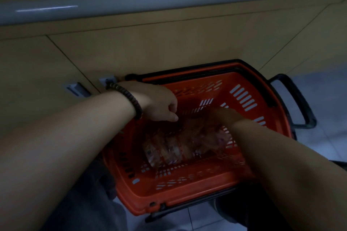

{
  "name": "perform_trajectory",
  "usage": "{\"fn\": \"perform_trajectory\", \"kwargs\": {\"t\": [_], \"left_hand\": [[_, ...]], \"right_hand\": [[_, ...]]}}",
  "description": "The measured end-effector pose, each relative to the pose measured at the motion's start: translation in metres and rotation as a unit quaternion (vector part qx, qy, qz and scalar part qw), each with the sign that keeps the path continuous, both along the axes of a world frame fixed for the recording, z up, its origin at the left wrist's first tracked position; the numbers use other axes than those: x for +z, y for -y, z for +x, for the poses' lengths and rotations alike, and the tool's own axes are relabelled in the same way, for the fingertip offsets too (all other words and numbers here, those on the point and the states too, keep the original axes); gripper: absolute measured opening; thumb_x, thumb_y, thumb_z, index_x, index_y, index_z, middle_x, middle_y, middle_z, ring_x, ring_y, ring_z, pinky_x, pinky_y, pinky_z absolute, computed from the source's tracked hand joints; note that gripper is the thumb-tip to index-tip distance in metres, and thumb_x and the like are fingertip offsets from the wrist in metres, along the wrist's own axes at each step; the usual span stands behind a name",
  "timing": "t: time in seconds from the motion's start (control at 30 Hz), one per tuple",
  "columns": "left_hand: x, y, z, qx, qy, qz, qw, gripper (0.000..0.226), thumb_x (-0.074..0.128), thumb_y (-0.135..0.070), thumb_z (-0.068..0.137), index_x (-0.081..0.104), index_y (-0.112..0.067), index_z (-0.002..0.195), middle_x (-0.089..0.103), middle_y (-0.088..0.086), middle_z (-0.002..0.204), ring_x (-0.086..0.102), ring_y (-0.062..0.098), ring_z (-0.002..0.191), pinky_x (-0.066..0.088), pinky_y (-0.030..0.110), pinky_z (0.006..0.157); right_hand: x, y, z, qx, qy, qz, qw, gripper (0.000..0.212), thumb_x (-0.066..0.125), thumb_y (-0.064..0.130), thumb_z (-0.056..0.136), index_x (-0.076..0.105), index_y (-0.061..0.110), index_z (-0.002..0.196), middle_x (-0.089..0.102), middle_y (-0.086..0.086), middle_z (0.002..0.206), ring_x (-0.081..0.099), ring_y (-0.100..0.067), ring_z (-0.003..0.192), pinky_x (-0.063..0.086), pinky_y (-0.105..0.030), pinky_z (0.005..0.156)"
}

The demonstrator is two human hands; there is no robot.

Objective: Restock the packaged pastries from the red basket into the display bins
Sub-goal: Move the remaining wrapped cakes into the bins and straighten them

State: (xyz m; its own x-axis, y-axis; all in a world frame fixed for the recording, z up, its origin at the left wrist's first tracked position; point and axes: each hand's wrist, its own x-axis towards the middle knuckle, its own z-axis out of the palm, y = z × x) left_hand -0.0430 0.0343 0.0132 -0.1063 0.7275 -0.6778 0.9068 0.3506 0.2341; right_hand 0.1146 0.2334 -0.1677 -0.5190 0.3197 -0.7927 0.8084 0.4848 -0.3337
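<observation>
Basket point(187, 189), red: pastries point(178, 148) at its bottom; left hand point(157, 103) curled above, right hand point(223, 116) blurred, grips untellable, likely gathering them.

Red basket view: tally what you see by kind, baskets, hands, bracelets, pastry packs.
Red basket: 1
Hands: 2 (left hand, right hand)
Beaded bracelet: 1
Pastry packs: a pile, too blurred to count
Total: 4, packs excluded
</observation>
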Motion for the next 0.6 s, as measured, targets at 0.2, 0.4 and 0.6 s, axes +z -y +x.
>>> {"fn": "perform_trajectory", "kwargs": {"t": [0.2, 0.4, 0.6], "left_hand": [[0.006, 0.003, -0.007, 0.003, -0.012, 0.005, 1.0, 0.062, 0.065, -0.065, 0.094, 0.061, -0.025, 0.141, 0.064, 0.001, 0.142, 0.06, 0.023, 0.128, 0.05, 0.037, 0.107], [0.017, 0.013, -0.009, 0.127, 0.073, 0.112, 0.983, 0.082, 0.09, -0.06, 0.072, 0.055, -0.029, 0.139, 0.066, -0.009, 0.133, 0.063, 0.011, 0.112, 0.052, 0.029, 0.097], [0.021, 0.01, 0.008, 0.256, 0.37, 0.242, 0.86, 0.069, 0.09, -0.019, 0.084, 0.059, -0.03, 0.145, 0.071, 0.013, 0.126, 0.07, 0.019, 0.098, 0.064, 0.042, 0.081]], "right_hand": [[0.092, -0.006, -0.04, 0.196, 0.019, 0.021, 0.98, 0.031, 0.086, 0.03, 0.079, 0.072, 0.027, 0.107, 0.075, -0.002, 0.106, 0.075, -0.019, 0.088, 0.064, -0.032, 0.066], [0.216, 0.004, -0.026, 0.19, -0.161, 0.021, 0.968, 0.048, 0.092, 0.035, 0.075, 0.069, 0.034, 0.116, 0.073, 0.014, 0.1, 0.072, -0.011, 0.092, 0.061, -0.031, 0.067], [0.242, 0.007, 0.008, 0.033, -0.297, -0.102, 0.949, 0.035, 0.083, 0.026, 0.079, 0.072, 0.015, 0.11, 0.074, -0.006, 0.095, 0.067, -0.017, 0.084, 0.052, -0.041, 0.074]]}}
